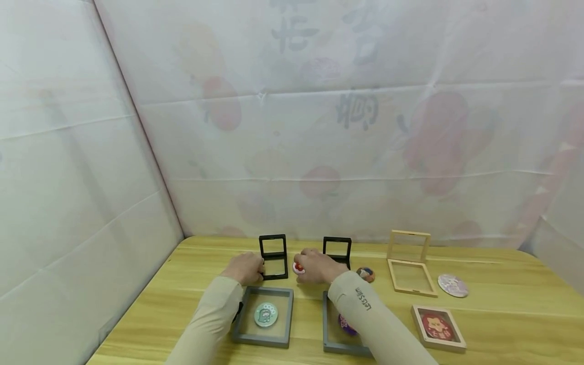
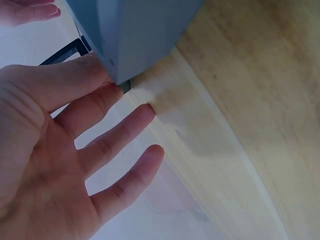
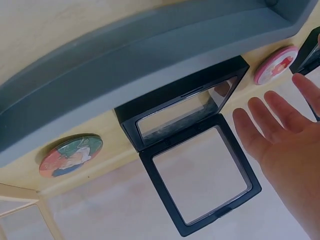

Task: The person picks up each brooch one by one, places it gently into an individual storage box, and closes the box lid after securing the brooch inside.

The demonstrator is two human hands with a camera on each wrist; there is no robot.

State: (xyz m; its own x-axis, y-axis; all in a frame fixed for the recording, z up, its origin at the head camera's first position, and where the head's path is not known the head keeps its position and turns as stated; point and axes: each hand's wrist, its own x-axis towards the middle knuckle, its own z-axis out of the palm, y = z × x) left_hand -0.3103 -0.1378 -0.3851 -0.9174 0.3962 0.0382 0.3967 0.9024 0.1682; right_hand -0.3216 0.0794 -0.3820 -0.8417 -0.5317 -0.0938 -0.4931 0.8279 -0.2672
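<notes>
My left hand [image 1: 246, 267] is at the left edge of an open black hinged display frame [image 1: 275, 277], its lid standing up behind. In the left wrist view, thumb and index finger pinch the frame's dark edge [image 2: 126, 87], and the other fingers are spread. To the right, my right hand [image 1: 316, 266] reaches over a small round badge [image 1: 298, 267], white and red with a pink rim. In the right wrist view, that hand's fingers are extended close to the badge [image 3: 276, 65], which lies on the table. Whether they touch it I cannot tell.
Another open black frame [image 3: 200, 175] stands behind the right hand, beside a colourful badge [image 1: 366, 274]. Nearer are a grey frame [image 1: 262, 341] with a green badge and another grey frame [image 1: 344, 349] under my right forearm. Rightward sit wooden frames [image 1: 415, 292] and a pale badge [image 1: 452, 285].
</notes>
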